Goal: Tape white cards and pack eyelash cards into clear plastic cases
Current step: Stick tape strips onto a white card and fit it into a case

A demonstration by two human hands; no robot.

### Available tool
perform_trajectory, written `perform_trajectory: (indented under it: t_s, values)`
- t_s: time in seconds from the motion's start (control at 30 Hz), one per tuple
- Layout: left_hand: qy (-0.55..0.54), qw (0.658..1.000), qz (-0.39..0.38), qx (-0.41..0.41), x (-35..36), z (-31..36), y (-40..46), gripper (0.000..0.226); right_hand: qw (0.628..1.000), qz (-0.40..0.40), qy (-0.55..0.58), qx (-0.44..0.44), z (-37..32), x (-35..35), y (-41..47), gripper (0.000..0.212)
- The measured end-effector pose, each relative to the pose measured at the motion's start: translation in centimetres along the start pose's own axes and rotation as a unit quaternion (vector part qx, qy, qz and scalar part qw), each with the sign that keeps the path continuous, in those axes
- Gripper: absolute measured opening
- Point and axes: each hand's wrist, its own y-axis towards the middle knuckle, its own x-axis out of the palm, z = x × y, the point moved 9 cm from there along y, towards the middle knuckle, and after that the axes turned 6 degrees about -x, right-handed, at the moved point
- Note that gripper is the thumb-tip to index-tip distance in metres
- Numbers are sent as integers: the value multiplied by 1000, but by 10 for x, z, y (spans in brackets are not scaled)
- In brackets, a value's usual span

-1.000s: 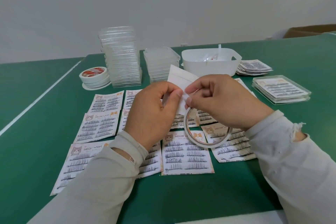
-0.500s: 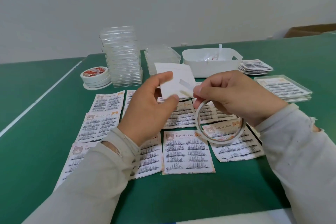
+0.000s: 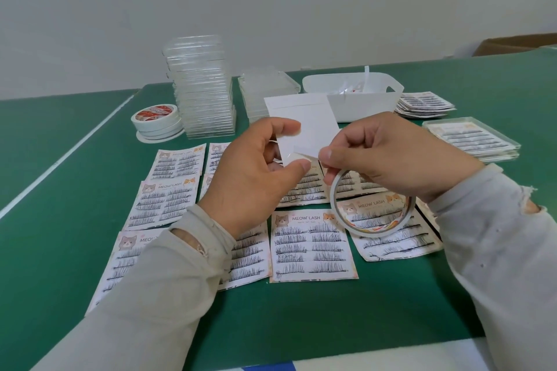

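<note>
Between my two raised hands I see the white card (image 3: 304, 123), upright and slightly tilted; my left hand (image 3: 256, 178) pinches its lower left edge, thumb in front, index fingertip at the bottom edge, fingers curled on it; my right hand (image 3: 388, 156) sits just right of the card, thumb and index clamped on the end of a tape strip (image 3: 304, 151) that lies across the card's lower right part; the thin tape roll (image 3: 372, 205) hangs below my right hand, held by the curled fingers, can't tell exactly which; under both hands, eyelash cards (image 3: 313, 245) with cat print are spread flat on the green table (image 3: 301, 316), some overlapping; beyond my left hand, a tall stack of clear plastic cases (image 3: 200, 87), and a shorter stack (image 3: 268, 90) just right of it; left of the tall stack, spare tape rolls (image 3: 156, 120) piled up; beyond my right hand, a white bin (image 3: 361, 105) with paper scraps inside; right of the bin, a small pile of eyelash cards (image 3: 425, 104); right of my right hand, packed cases (image 3: 471, 138) stacked, lashes visible through the lid; right sleeve (image 3: 512, 238) has a torn hole
</note>
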Motion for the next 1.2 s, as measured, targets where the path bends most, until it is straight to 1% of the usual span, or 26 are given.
perform_trajectory:
  t_s: [0.07, 0.17, 0.2, 0.33, 0.47, 0.63, 0.83, 0.97, 1.2]
  values:
    - [3, 1000, -9, -2, 1, 0, -1, 41, 999, -16, 35, -6, -2, 2, -1, 25]
    - [7, 1000, -11, 7, 2, 2, -1, 40, 988, -50, 141, -23, -8, 7, -3, 28]
    - [-3, 1000, -11, 8, 3, 3, -1, 40, 986, -56, 154, -26, -9, 7, -3, 29]
    - [-39, 999, -4, 5, 1, 5, -1, 41, 993, -56, 98, -11, -4, 8, -2, 36]
    - [-43, 999, -15, -2, 2, -2, 0, 43, 991, -50, 127, -3, 0, 4, -1, 37]
    - [-21, 1000, -8, -3, 1, -4, -1, 47, 991, -54, 119, 4, 1, 3, -3, 40]
    - [-4, 999, -35, 8, 6, -1, -3, 53, 992, -70, 102, 11, 0, 7, -4, 30]
    - [2, 999, -38, 13, 7, -1, -2, 53, 996, -73, 52, 4, 0, 10, -3, 24]
    - [11, 999, -44, 28, 7, 2, -4, 53, 998, -68, 6, 4, 0, 8, -2, 26]
